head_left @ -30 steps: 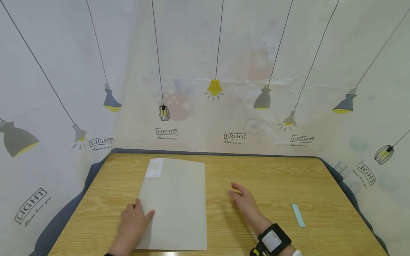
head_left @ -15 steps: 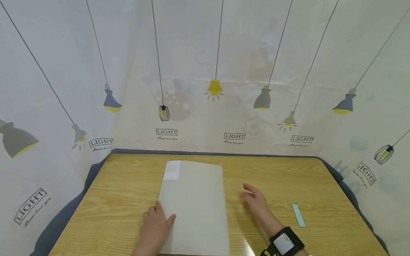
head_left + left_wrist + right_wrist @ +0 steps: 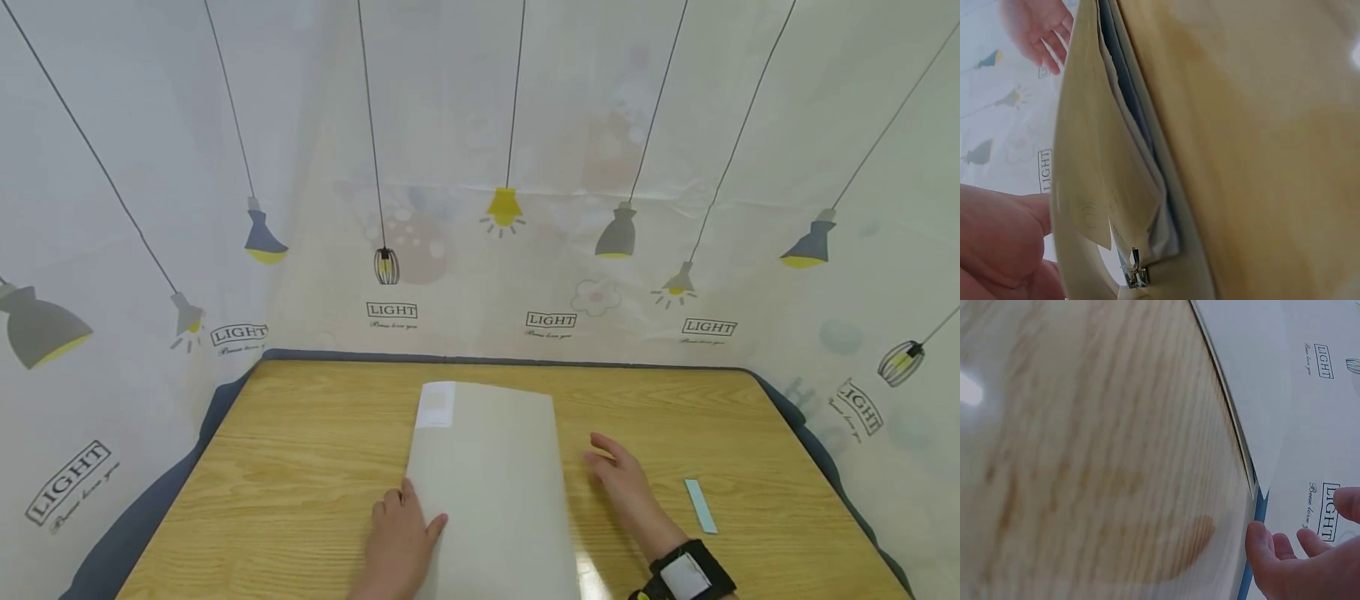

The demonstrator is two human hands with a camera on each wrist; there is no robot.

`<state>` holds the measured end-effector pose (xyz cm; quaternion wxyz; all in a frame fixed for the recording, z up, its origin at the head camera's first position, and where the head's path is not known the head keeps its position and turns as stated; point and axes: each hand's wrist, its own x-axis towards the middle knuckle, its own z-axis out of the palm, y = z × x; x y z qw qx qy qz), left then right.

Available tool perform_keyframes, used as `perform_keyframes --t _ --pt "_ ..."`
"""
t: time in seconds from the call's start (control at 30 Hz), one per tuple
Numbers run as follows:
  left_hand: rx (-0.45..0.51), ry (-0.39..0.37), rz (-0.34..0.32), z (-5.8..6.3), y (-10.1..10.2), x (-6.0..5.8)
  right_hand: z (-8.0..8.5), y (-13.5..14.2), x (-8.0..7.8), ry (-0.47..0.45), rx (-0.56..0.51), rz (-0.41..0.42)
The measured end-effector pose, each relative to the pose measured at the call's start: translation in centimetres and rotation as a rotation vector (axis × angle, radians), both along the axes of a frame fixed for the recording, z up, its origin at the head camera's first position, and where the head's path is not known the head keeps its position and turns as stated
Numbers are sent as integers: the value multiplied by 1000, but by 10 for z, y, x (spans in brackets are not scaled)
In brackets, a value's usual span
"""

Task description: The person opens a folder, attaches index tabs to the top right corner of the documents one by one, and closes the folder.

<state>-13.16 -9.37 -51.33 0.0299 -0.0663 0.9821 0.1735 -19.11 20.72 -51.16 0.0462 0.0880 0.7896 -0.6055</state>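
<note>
A pale file folder point(image 3: 491, 500) with a white label point(image 3: 436, 405) at its top left corner lies lengthwise on the wooden table. My left hand point(image 3: 401, 533) holds its left edge, thumb on the cover and fingers along the side. In the left wrist view the folder's near end gapes, showing papers point(image 3: 1132, 144) and a metal clip point(image 3: 1136, 272) inside. My right hand point(image 3: 622, 483) hovers just right of the folder, fingers loosely bent, touching nothing. The right wrist view has these fingers point(image 3: 1263, 547) near the folder's right edge.
A light blue strip point(image 3: 701, 506) lies on the table point(image 3: 285, 467) to the right of my right hand. Behind the table hangs a pale cloth point(image 3: 480, 275) printed with lamps. A dark blue border point(image 3: 480, 360) runs along the table's far edge.
The folder has slid right and slightly nearer with my left hand on it. My right hand has shifted right as well, staying off the folder. The blue strip has not moved.
</note>
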Motion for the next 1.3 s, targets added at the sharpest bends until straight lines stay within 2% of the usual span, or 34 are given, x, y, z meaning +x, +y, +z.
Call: perform_keyframes --t 0.3,0.47,0.8,1.03,1.3 --pt "13 10 23 4 14 8 2 6 3 -10 -3 7" --pt "14 -31 17 4 16 7 1 7 4 -12 0 4" --pt "28 -55 12 6 18 7 2 7 5 -14 12 5" --pt "32 -9 -3 6 16 9 1 9 4 -18 10 9" --pt "57 0 -2 10 14 9 2 11 3 -28 0 14"
